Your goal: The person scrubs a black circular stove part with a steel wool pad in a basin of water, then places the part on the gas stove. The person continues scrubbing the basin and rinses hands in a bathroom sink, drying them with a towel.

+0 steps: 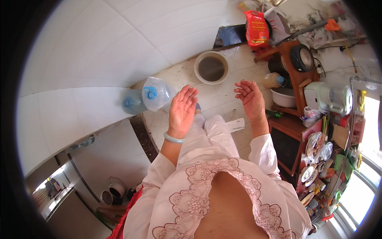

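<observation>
My left hand (182,111) is raised palm up over the floor, holding nothing, its fingers extended; a pale bangle (174,137) circles that wrist. To the right, my right hand (249,100) is also raised and empty, with its fingers slightly curled and apart. Beyond and between the hands, a round basin (197,70) of dark liquid stands on the tiled floor. Two large clear plastic bottles, one with a blue handle and neck (158,92) and one bluish (135,102), stand by the wall, left of my left hand.
On the right are a wooden shelf unit (294,67) with a white basin (283,97), a bottle with a blue cap (271,80), a water dispenser-like appliance (326,97) and a cluttered red tabletop (303,161). A red packet (257,30) is at the back. A white board (237,125) lies near my legs.
</observation>
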The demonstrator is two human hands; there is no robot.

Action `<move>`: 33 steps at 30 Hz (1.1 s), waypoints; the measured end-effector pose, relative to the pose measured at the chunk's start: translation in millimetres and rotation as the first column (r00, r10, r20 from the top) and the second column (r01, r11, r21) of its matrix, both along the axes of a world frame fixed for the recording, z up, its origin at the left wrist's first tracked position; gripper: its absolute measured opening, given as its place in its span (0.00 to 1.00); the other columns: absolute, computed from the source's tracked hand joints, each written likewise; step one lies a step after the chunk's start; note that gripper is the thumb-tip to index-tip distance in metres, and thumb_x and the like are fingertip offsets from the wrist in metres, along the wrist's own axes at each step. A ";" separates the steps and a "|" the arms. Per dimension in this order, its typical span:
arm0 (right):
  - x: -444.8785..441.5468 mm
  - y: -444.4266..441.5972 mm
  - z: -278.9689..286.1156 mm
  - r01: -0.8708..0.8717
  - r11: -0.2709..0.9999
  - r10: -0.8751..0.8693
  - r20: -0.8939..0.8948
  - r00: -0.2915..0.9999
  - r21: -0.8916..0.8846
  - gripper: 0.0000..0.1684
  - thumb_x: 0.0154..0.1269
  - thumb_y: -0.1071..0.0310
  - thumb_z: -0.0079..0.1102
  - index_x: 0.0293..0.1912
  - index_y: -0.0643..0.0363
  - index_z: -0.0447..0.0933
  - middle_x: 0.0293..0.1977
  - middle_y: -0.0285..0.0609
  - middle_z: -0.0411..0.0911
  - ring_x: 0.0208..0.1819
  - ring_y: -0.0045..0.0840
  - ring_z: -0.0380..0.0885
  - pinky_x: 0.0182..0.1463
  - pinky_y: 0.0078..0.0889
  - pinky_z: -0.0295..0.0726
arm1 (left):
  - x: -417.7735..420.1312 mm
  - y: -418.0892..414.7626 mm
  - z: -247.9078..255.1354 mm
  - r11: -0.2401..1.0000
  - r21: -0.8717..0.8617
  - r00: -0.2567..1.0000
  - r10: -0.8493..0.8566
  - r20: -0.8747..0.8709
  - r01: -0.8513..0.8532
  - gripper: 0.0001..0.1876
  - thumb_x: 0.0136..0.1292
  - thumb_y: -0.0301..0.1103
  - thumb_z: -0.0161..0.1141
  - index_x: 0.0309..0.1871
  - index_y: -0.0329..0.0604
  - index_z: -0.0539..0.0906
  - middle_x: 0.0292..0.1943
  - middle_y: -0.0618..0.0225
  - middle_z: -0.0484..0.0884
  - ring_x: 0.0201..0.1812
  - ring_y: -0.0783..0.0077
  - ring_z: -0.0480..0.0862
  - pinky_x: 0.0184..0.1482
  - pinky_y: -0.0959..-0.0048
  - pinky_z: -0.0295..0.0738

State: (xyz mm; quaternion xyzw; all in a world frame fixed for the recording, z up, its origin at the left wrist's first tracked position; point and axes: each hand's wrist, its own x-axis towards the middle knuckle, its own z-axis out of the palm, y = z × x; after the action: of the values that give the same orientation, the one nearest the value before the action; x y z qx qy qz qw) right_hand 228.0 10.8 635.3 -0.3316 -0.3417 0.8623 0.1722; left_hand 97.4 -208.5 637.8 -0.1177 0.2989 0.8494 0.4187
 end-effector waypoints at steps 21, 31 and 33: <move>-159.8 147.2 -132.9 -0.681 0.716 0.565 0.445 0.694 0.153 0.27 0.73 0.48 0.43 0.53 0.62 0.73 0.50 0.43 0.77 0.48 0.26 0.76 0.48 0.27 0.74 | -50.8 132.6 -144.5 0.873 -0.034 0.850 0.482 0.212 -0.486 0.35 0.72 0.59 0.35 0.72 0.44 0.56 0.74 0.65 0.53 0.74 0.65 0.51 0.73 0.62 0.42; -187.0 184.4 -406.5 -0.862 0.444 0.441 0.777 0.449 0.245 0.22 0.70 0.55 0.52 0.53 0.62 0.74 0.44 0.39 0.78 0.41 0.19 0.76 0.41 0.23 0.75 | -64.5 178.5 -387.3 0.881 -0.306 0.859 0.441 0.261 -0.360 0.37 0.70 0.61 0.38 0.74 0.47 0.52 0.74 0.67 0.51 0.74 0.65 0.47 0.73 0.56 0.38; -184.8 191.8 -495.7 -0.883 0.375 0.456 0.773 0.441 0.283 0.25 0.69 0.52 0.51 0.56 0.61 0.71 0.46 0.37 0.77 0.42 0.21 0.76 0.38 0.25 0.76 | -76.5 181.3 -438.2 0.893 -0.275 0.859 0.428 0.281 -0.355 0.37 0.70 0.61 0.37 0.74 0.47 0.52 0.74 0.67 0.51 0.75 0.64 0.47 0.73 0.55 0.37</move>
State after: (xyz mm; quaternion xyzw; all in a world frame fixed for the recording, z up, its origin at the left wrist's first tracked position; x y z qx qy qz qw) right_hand 43.3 202.6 139.5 -0.3081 -0.7640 0.5194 -0.2271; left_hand 20.9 -27.2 199.6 -0.3627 0.2827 0.8474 0.2655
